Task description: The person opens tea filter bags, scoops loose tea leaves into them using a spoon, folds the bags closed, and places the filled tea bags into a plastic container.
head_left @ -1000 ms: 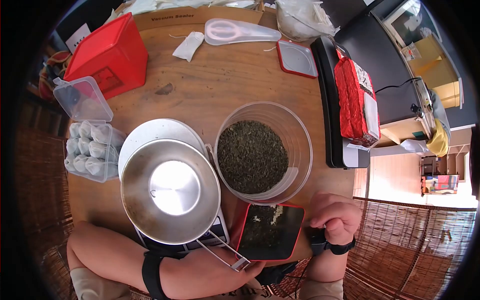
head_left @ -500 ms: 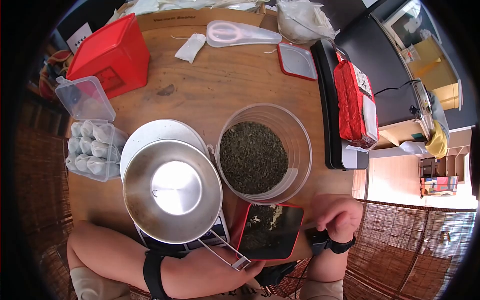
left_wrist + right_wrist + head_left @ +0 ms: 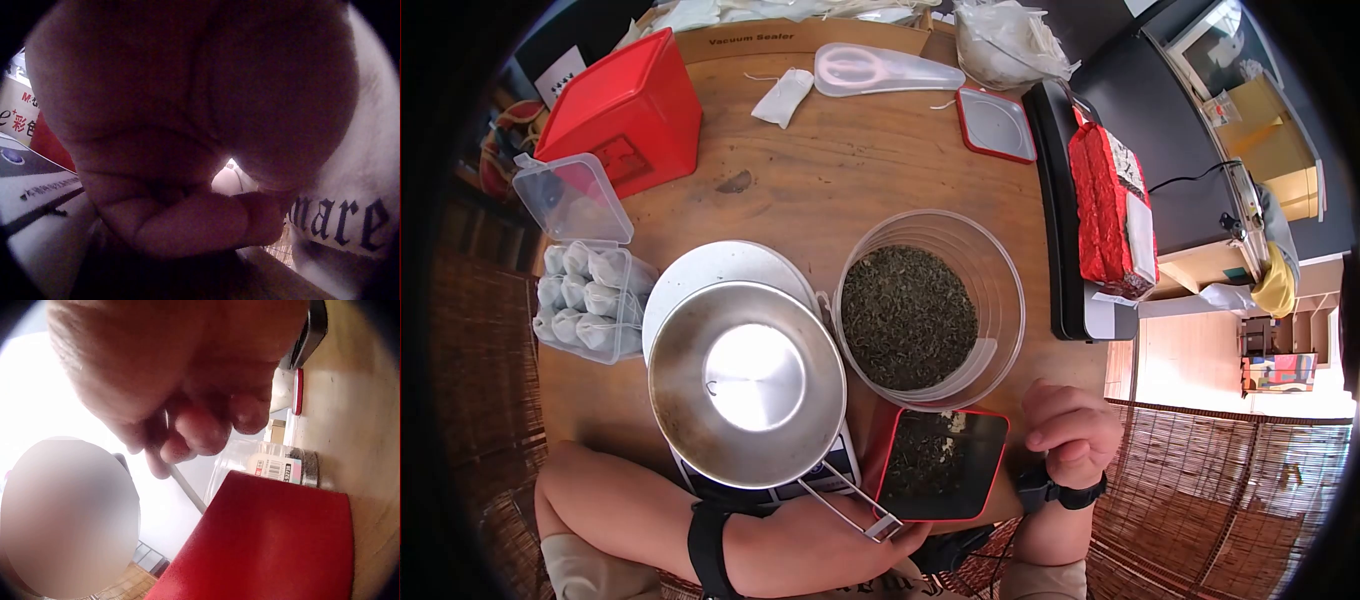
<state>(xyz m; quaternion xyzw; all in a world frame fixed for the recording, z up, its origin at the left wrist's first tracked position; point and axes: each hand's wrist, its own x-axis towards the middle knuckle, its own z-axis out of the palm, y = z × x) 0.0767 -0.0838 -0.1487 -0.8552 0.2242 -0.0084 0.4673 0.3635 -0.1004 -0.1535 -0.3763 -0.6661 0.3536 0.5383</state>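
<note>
My right hand (image 3: 1075,430) is beside the red tin (image 3: 1002,455), fingers curled. In the right wrist view it pinches a thin pale rod (image 3: 189,489) that slants down behind the tin's red wall; its far end is hidden. Dark dried leaves with some whitish bits (image 3: 925,455) lie inside the tin. My left hand (image 3: 815,535) lies low under the handle (image 3: 883,527) of a steel pan (image 3: 690,430), fingertips near the tin's front corner. Its fingers (image 3: 187,225) bend loosely in the left wrist view, with nothing seen between them.
The pan sits on a kitchen scale (image 3: 690,265). Behind the tin stands a clear tub (image 3: 1012,300) of dried leaves. Filled white pouches (image 3: 585,295) sit in a plastic box at left. A black appliance (image 3: 1055,220) bearing a red foil pack (image 3: 1105,210) is at right.
The leaves in the tin have shifted, and the whitish bits now show mostly towards its back edge. My right hand has turned slightly; my left hand keeps its place.
</note>
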